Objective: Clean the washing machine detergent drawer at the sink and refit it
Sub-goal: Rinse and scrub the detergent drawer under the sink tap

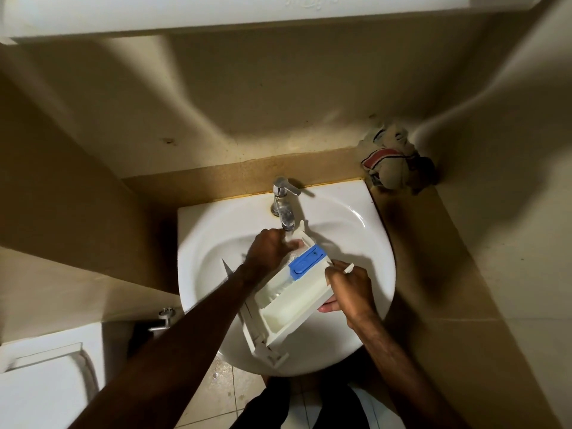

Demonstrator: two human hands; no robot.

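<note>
The white detergent drawer [288, 308] lies tilted over the white sink [356, 236], its front panel toward me at the lower left. A blue insert [306, 262] sits in its far compartment. My right hand [348, 289] grips the drawer's right wall from the side, fingers curled under it. My left hand [269, 250] reaches into the far end of the drawer under the chrome tap [283, 201], fingers bent down inside. Water runs from the spout onto that end.
A crumpled striped cloth [393, 161] lies on the beige counter behind the sink at the right. A white toilet [46, 385] stands at the lower left, with a wall valve [164, 318] near it. Wet floor tiles [223, 388] show below the sink.
</note>
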